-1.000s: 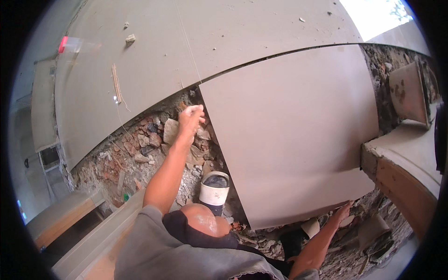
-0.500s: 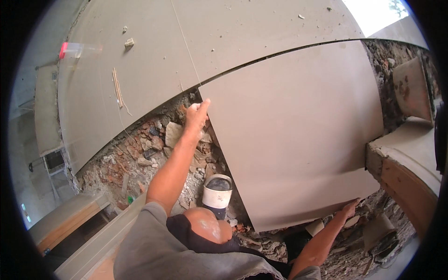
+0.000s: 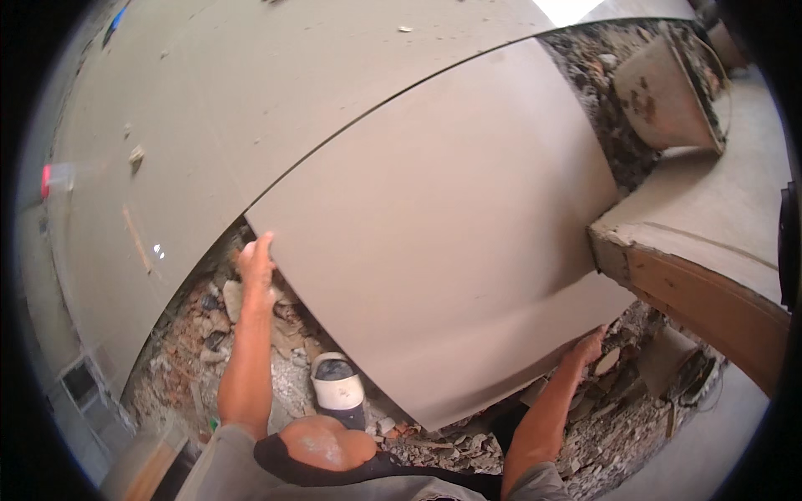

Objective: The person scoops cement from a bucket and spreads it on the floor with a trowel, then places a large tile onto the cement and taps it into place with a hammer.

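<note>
A large smooth beige floor tile (image 3: pixel 443 217) lies tilted across the middle of the view. Its far edge runs close along the laid tiles (image 3: pixel 242 92), with a thin dark gap between. My left hand (image 3: pixel 257 260) grips the tile's left edge near the far-left corner, thumb up, its other fingers partly hidden. At the near-right edge my right hand (image 3: pixel 591 344) holds the tile, most of its fingers out of sight beneath. Under the tile's near edge shows rubble (image 3: pixel 451 451).
Broken stone and brick (image 3: pixel 200 334) fill the strip left of the tile. A broken slab piece (image 3: pixel 668 100) stands at the far right, near a wood-edged ledge (image 3: pixel 685 292). My bare knee (image 3: pixel 322 442) and a white-banded dark object (image 3: pixel 338 382) are near the tile's left edge.
The view has swung to the right, so the scene sits further left. The gap along the tile's far edge looks narrower. Both hands keep their hold.
</note>
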Demonstrator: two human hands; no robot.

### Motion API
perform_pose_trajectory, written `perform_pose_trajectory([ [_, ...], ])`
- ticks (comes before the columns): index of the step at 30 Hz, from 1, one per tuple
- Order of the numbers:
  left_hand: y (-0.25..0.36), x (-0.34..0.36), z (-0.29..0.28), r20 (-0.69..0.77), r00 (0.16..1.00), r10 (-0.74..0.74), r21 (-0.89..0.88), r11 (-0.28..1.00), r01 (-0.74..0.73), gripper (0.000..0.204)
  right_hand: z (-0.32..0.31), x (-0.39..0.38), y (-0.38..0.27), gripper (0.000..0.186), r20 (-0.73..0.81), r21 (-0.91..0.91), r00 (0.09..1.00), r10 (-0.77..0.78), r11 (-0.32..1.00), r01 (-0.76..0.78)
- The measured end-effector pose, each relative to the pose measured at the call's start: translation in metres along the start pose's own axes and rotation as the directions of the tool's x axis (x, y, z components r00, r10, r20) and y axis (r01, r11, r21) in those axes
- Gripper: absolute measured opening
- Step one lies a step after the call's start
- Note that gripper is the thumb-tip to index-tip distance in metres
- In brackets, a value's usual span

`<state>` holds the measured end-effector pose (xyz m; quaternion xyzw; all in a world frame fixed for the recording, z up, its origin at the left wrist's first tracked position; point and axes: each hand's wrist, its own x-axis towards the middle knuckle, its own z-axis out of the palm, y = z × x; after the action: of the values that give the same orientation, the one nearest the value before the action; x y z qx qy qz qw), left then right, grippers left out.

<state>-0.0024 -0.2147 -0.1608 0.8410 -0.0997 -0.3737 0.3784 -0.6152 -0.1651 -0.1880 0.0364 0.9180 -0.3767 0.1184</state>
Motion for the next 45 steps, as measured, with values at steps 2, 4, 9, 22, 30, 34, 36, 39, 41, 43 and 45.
perform_pose_trajectory([
  [2, -0.003, 0.003, -0.001, -0.022, 0.999, 0.044, 0.036, 0.998, -0.043, 0.031, 0.0, -0.001, 0.002, 0.069, 0.005, 0.061, 1.0, -0.003, 0.998, 0.003],
  [4, -0.006, 0.006, -0.002, -0.021, 0.997, 0.068, 0.029, 0.997, -0.067, 0.03, 0.0, 0.0, 0.005, 0.066, 0.025, 0.147, 0.999, 0.025, 0.989, -0.028],
  [9, -0.002, 0.015, -0.004, -0.023, 0.997, 0.069, 0.023, 0.997, -0.069, 0.031, 0.0, 0.002, 0.006, 0.064, 0.039, 0.028, 0.999, -0.037, 0.999, 0.036],
  [22, 0.002, 0.02, 0.0, -0.005, 0.999, 0.041, 0.047, 0.998, -0.041, 0.023, 0.0, -0.012, -0.003, 0.066, 0.073, 0.221, 0.991, 0.11, 0.967, -0.124],
  [30, -0.002, 0.03, -0.004, 0.011, 1.0, 0.009, 0.055, 0.998, -0.01, 0.026, -0.001, -0.009, -0.001, 0.064, -0.073, 0.052, 0.973, 0.219, 0.975, -0.216],
  [34, -0.007, 0.031, -0.005, 0.006, 0.996, 0.086, 0.105, 0.991, -0.086, 0.03, -0.004, 0.007, 0.004, 0.054, 0.097, -0.337, 0.986, -0.133, 0.928, 0.158],
  [36, -0.006, 0.029, -0.005, -0.001, 0.998, 0.056, 0.13, 0.99, -0.055, 0.03, -0.004, 0.012, 0.008, 0.053, 0.071, -0.304, 0.99, -0.119, 0.943, 0.135],
  [39, -0.002, 0.023, -0.004, 0.04, 0.998, 0.056, 0.073, 0.996, -0.059, 0.035, 0.002, 0.014, 0.012, 0.055, 0.005, 0.065, 0.998, 0.065, 0.996, -0.065],
  [41, 0.001, 0.02, -0.004, 0.065, 0.997, 0.049, 0.064, 0.997, -0.053, 0.036, 0.004, 0.011, 0.012, 0.056, -0.063, 0.128, 0.998, 0.015, 0.992, -0.007],
  [43, 0.002, 0.019, -0.003, 0.058, 0.998, 0.04, 0.062, 0.997, -0.044, 0.036, 0.004, 0.006, 0.011, 0.065, -0.032, 0.072, 0.999, -0.008, 0.997, 0.011],
  [45, 0.001, 0.02, -0.004, 0.06, 0.997, 0.053, 0.057, 0.997, -0.056, 0.037, 0.002, 0.003, 0.009, 0.069, 0.015, 0.094, 1.0, -0.025, 0.995, 0.023],
])
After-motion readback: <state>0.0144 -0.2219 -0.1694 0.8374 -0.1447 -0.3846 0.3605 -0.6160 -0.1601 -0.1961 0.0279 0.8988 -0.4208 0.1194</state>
